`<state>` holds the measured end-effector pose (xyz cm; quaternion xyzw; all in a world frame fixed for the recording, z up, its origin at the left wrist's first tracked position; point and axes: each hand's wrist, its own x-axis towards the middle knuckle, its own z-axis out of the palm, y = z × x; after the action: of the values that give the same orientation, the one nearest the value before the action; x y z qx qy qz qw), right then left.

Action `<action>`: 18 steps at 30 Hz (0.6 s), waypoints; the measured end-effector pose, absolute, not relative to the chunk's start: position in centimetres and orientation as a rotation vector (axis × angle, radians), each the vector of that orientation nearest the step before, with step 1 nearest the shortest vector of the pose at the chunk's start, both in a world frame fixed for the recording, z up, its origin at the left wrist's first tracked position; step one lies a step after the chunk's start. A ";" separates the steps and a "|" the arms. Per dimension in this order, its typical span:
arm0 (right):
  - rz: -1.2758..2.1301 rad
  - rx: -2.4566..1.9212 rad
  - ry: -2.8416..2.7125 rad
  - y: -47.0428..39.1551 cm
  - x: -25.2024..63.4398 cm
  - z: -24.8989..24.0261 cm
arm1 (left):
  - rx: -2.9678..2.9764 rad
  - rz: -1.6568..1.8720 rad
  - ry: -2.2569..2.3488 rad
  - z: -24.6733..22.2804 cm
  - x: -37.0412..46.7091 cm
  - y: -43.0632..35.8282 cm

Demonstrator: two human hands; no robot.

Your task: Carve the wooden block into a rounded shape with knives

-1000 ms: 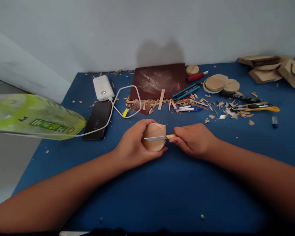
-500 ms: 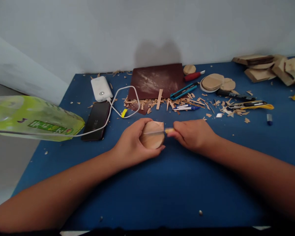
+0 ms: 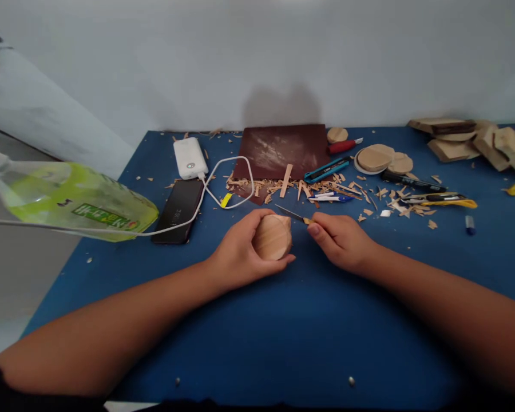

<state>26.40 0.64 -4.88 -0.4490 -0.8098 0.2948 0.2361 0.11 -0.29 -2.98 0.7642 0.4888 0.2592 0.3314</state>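
My left hand (image 3: 239, 246) is closed around a round wooden disc (image 3: 271, 238), thumb on the near side and fingers on the far side. The disc's right edge looks uneven, with a small corner at its upper right. In my right hand (image 3: 340, 237) is a carving knife (image 3: 296, 216) with a thin blade and a yellowish handle. Its blade points left and away from me, just beyond the disc's upper right edge and apart from it. Most of the handle is hidden in my fist.
Wood shavings (image 3: 266, 187) lie by a brown sandpaper sheet (image 3: 283, 150). Behind my right hand are a teal cutter (image 3: 328, 169), pens, a yellow cutter (image 3: 448, 201) and wooden discs (image 3: 375, 157). Wood blocks (image 3: 491, 146) sit far right; a phone (image 3: 178, 212), power bank (image 3: 189, 157) and bottle (image 3: 75, 197) are left.
The knife has come off the disc's face, its blade swinging up and away beyond the edge. My left hand still holds the disc. The whole view has shifted slightly.
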 end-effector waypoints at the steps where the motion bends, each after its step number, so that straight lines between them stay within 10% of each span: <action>1: 0.848 -1.226 -2.205 0.7 26.4 -4.9 | 1.978 0.677 1.265 -3.0 0.0 -0.1; 18: 0.696 -1.082 -2.617 0.1 25.8 -4.2 | 1.784 0.589 1.070 -3.0 -0.8 0.4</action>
<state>25.81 0.08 -4.17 -0.3687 -0.8917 0.2371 0.1126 -0.81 0.36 -2.98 0.7280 0.4368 0.2405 0.4705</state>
